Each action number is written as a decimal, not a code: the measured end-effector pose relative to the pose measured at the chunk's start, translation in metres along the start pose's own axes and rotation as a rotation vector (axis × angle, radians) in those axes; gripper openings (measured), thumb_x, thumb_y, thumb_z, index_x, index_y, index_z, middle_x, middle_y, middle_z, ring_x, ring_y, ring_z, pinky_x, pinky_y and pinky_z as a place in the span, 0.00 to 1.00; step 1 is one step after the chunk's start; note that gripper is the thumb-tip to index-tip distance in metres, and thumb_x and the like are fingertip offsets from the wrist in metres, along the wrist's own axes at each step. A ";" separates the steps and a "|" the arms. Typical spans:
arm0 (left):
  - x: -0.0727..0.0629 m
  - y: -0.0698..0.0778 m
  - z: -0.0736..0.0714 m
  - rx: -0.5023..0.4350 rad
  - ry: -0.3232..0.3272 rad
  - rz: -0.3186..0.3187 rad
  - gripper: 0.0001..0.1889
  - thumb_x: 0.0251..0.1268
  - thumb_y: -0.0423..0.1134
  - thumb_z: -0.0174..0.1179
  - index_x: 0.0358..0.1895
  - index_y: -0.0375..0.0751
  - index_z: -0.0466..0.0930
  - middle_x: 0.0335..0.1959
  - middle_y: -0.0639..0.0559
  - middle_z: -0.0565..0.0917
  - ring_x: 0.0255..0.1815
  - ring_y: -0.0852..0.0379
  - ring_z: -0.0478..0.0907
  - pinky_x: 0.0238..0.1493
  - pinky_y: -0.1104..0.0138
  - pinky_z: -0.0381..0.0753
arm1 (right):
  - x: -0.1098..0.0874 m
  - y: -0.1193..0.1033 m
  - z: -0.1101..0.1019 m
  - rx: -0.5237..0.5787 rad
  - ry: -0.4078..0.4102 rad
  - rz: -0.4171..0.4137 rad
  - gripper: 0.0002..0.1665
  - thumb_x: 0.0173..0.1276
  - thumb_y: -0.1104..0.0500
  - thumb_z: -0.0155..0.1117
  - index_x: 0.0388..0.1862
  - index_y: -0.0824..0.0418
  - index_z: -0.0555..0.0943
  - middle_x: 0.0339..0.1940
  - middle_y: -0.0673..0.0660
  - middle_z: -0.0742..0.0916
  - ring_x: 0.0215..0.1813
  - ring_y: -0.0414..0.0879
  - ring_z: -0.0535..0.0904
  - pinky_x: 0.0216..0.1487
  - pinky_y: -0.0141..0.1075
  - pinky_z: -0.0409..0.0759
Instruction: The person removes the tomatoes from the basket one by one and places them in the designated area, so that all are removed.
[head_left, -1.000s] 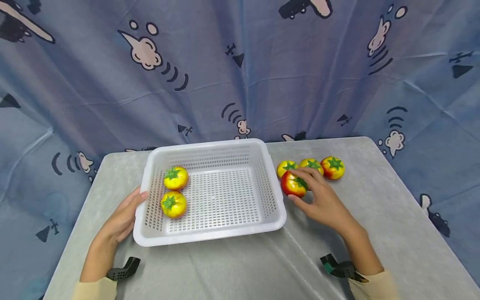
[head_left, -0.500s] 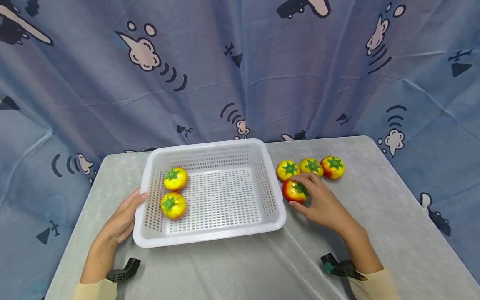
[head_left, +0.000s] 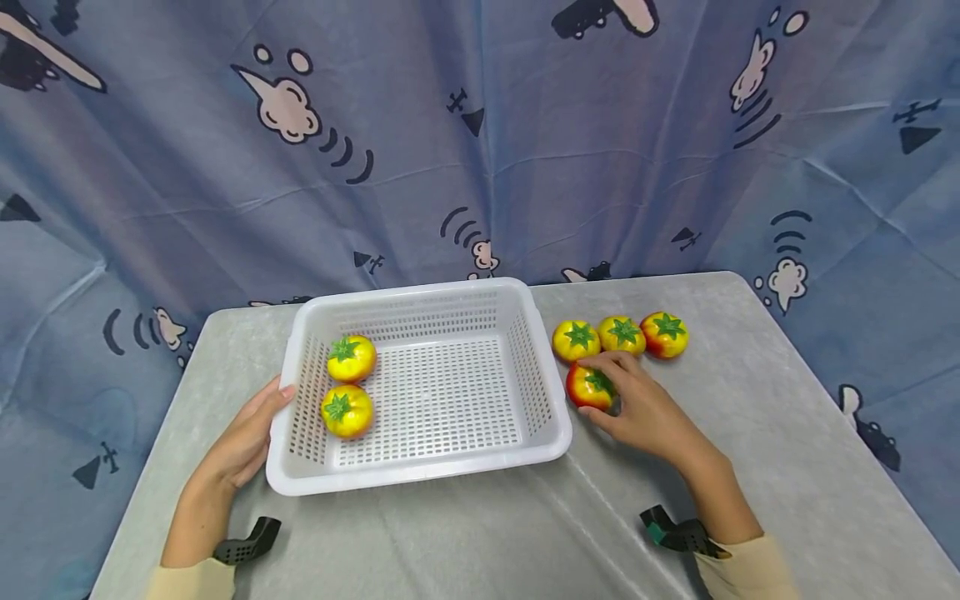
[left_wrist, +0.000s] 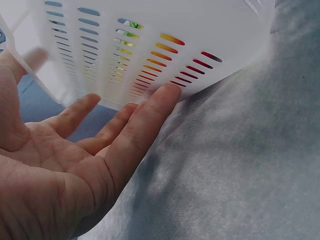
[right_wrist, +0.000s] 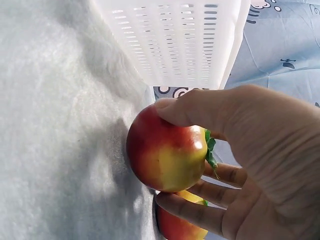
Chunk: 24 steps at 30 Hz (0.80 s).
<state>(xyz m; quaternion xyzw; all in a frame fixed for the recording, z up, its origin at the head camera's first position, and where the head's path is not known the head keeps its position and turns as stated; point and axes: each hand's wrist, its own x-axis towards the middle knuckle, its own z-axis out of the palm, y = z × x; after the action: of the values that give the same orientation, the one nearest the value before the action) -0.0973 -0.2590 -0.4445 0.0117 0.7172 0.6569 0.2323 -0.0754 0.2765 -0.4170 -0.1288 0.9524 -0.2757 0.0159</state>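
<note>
A white perforated basket [head_left: 442, 471] lies slightly askew on the table, two yellow tomatoes [head_left: 352, 357] with green leafy tops at its left end. My left hand [head_left: 243, 437] grips its left side, thumb over the rim and fingers against the slotted outer wall [left_wrist: 225, 30] in the left wrist view. Just outside the basket's right side, my right hand [head_left: 648, 408] holds a red-and-yellow tomato [head_left: 585, 388] between thumb and fingers. The right wrist view shows this tomato [right_wrist: 167, 150] close to the tabletop; whether it touches cannot be told. Another tomato [right_wrist: 180, 222] is partly hidden behind my fingers.
Behind my right hand, two yellow tomatoes [head_left: 576, 340] and a redder tomato [head_left: 665, 335] form a row. A grey cloth covers the table [head_left: 465, 542]. A blue patterned curtain [head_left: 420, 167] hangs along its back edge.
My right hand has brought the held tomato a little toward the front, away from the row behind, and then nearly stopped. The left hand and basket stay in place.
</note>
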 end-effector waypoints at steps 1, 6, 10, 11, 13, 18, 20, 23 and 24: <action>0.000 0.000 0.000 0.001 0.002 -0.001 0.38 0.89 0.55 0.37 0.88 0.47 0.30 0.84 0.23 0.51 0.68 0.48 0.78 0.58 0.44 0.88 | 0.000 0.000 0.000 -0.002 -0.004 0.003 0.39 0.63 0.59 0.81 0.72 0.57 0.77 0.67 0.64 0.78 0.65 0.63 0.78 0.69 0.66 0.79; 0.000 -0.001 0.000 0.001 0.003 0.002 0.38 0.89 0.55 0.37 0.88 0.47 0.30 0.84 0.23 0.50 0.70 0.43 0.76 0.59 0.44 0.87 | 0.000 0.002 0.001 -0.011 -0.022 0.016 0.39 0.63 0.59 0.81 0.72 0.58 0.77 0.67 0.65 0.78 0.65 0.63 0.78 0.69 0.66 0.78; 0.001 0.000 0.000 0.004 0.003 -0.002 0.38 0.89 0.55 0.37 0.88 0.48 0.30 0.85 0.24 0.50 0.70 0.44 0.76 0.60 0.43 0.87 | 0.000 0.002 0.000 -0.021 -0.031 0.027 0.40 0.63 0.57 0.81 0.73 0.58 0.76 0.68 0.65 0.77 0.66 0.64 0.77 0.70 0.67 0.77; 0.000 0.000 0.000 0.006 0.004 -0.004 0.38 0.89 0.56 0.37 0.88 0.48 0.30 0.85 0.24 0.50 0.70 0.44 0.76 0.60 0.43 0.87 | 0.000 0.002 0.000 -0.023 -0.031 0.028 0.40 0.63 0.57 0.81 0.73 0.58 0.76 0.68 0.65 0.77 0.67 0.64 0.77 0.70 0.67 0.77; 0.000 0.001 0.000 0.012 0.005 -0.005 0.38 0.89 0.56 0.37 0.88 0.48 0.30 0.85 0.24 0.50 0.71 0.43 0.75 0.60 0.43 0.86 | 0.000 0.002 0.000 -0.026 -0.032 0.028 0.40 0.63 0.57 0.81 0.73 0.59 0.76 0.68 0.65 0.77 0.67 0.64 0.77 0.70 0.67 0.76; 0.000 0.001 0.001 0.014 0.004 0.001 0.38 0.89 0.55 0.37 0.88 0.48 0.30 0.85 0.24 0.50 0.71 0.42 0.74 0.60 0.44 0.87 | 0.000 0.000 -0.001 -0.030 -0.034 0.025 0.41 0.64 0.56 0.81 0.74 0.58 0.76 0.67 0.65 0.78 0.66 0.64 0.77 0.70 0.68 0.76; 0.000 0.001 0.001 0.008 0.001 0.004 0.38 0.89 0.55 0.37 0.88 0.48 0.30 0.85 0.24 0.50 0.70 0.43 0.75 0.60 0.44 0.87 | 0.000 0.001 -0.001 -0.033 -0.031 0.021 0.41 0.63 0.56 0.81 0.74 0.58 0.76 0.67 0.65 0.77 0.66 0.64 0.77 0.70 0.67 0.77; 0.000 0.001 0.001 0.002 -0.003 0.006 0.38 0.89 0.55 0.37 0.88 0.48 0.30 0.84 0.23 0.50 0.68 0.46 0.77 0.59 0.46 0.88 | 0.000 0.001 -0.001 -0.038 -0.025 0.009 0.41 0.64 0.57 0.81 0.74 0.58 0.76 0.67 0.65 0.77 0.65 0.64 0.78 0.69 0.67 0.78; 0.000 0.001 0.001 0.000 -0.003 0.008 0.38 0.89 0.55 0.37 0.88 0.48 0.30 0.84 0.23 0.50 0.68 0.46 0.77 0.58 0.46 0.88 | 0.000 0.001 -0.001 -0.039 -0.024 0.007 0.41 0.63 0.57 0.81 0.74 0.58 0.76 0.67 0.65 0.77 0.65 0.63 0.78 0.69 0.66 0.78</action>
<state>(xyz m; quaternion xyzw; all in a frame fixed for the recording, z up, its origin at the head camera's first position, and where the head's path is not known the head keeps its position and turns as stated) -0.0971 -0.2584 -0.4432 0.0155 0.7168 0.6577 0.2310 -0.0757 0.2776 -0.4171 -0.1291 0.9578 -0.2556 0.0259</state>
